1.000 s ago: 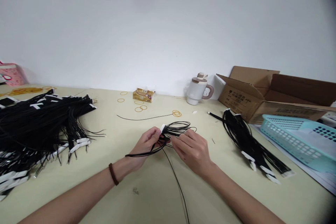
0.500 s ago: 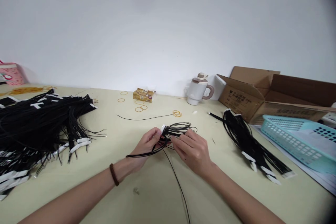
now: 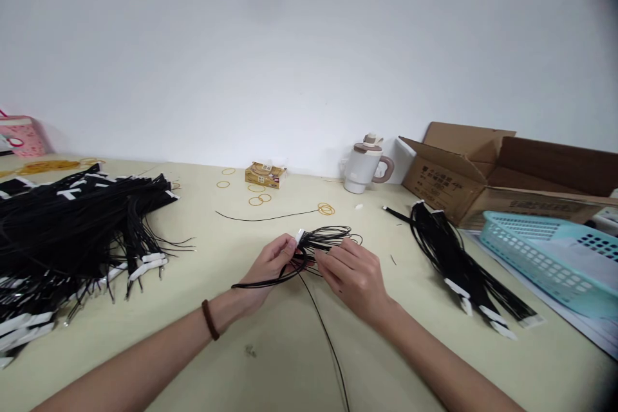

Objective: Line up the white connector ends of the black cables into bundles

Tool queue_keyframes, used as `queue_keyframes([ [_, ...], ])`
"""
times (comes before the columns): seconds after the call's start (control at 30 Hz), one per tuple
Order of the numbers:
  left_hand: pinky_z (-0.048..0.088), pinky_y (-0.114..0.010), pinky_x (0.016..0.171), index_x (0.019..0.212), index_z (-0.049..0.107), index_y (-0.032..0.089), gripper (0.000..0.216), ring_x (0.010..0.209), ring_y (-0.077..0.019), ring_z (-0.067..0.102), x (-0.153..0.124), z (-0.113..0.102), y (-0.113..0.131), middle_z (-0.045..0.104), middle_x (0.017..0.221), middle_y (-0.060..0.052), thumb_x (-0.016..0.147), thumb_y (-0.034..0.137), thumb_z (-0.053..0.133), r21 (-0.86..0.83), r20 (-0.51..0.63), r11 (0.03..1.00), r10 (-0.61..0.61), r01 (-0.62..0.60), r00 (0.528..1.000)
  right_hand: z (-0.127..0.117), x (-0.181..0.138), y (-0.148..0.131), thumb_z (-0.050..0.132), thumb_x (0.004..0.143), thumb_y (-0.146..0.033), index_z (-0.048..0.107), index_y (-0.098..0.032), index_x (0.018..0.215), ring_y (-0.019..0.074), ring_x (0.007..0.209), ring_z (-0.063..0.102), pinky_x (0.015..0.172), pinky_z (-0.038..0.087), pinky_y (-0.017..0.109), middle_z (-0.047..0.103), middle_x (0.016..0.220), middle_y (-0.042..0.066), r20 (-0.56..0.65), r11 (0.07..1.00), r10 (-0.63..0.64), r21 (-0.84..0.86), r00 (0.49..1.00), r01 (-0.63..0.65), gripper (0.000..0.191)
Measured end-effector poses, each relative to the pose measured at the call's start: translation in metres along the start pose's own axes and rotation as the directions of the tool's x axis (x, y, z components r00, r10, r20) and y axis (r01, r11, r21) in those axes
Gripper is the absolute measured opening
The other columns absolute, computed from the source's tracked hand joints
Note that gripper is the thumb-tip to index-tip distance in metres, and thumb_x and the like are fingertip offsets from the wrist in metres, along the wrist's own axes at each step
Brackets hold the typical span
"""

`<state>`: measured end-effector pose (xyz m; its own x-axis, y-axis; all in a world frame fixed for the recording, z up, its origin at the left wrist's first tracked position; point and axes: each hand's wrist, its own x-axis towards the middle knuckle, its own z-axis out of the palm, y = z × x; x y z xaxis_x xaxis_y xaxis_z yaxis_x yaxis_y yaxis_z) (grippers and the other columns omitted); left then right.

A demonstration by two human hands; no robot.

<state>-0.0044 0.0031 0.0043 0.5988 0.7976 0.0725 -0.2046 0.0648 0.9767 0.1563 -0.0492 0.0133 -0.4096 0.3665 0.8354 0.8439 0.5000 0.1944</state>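
Observation:
My left hand (image 3: 267, 268) is closed on a coiled bundle of thin black wires (image 3: 328, 236) with a white connector (image 3: 300, 235) at its fingertips. My right hand (image 3: 355, 273) pinches the same bundle from the right, fingers curled around the wires. A loop of black wire sticks out leftward below my left palm, and one loose strand (image 3: 328, 335) trails down toward me across the pale table (image 3: 270, 360). A brown band circles my left wrist.
A big heap of black wire harnesses (image 3: 62, 232) fills the left. A smaller bundle (image 3: 458, 264) lies at the right beside a turquoise basket (image 3: 550, 257) and an open cardboard box (image 3: 487, 174). A white mug (image 3: 362, 167), a small box (image 3: 264, 174) and rubber bands (image 3: 255, 196) sit at the back.

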Motion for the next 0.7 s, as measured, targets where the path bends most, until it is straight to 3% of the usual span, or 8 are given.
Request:
queue_keyframes([
  [0.7, 0.037, -0.027, 0.064, 0.074, 0.05, 0.016, 0.038, 0.067, -0.0122, 0.043, -0.0006, -0.0013, 0.0, 0.047, 0.07, 0.001, 0.071, 0.054, 0.053, 0.02, -0.025, 1.0, 0.015, -0.014, 1.0, 0.0027, -0.002, 0.0005, 0.053, 0.081, -0.011, 0.06, -0.016, 0.066, 0.0117, 0.056, 0.032, 0.052, 0.028, 0.024, 0.047, 0.052, -0.001, 0.02, 0.999, 0.033, 0.029, 0.999, -0.033, 0.016],
])
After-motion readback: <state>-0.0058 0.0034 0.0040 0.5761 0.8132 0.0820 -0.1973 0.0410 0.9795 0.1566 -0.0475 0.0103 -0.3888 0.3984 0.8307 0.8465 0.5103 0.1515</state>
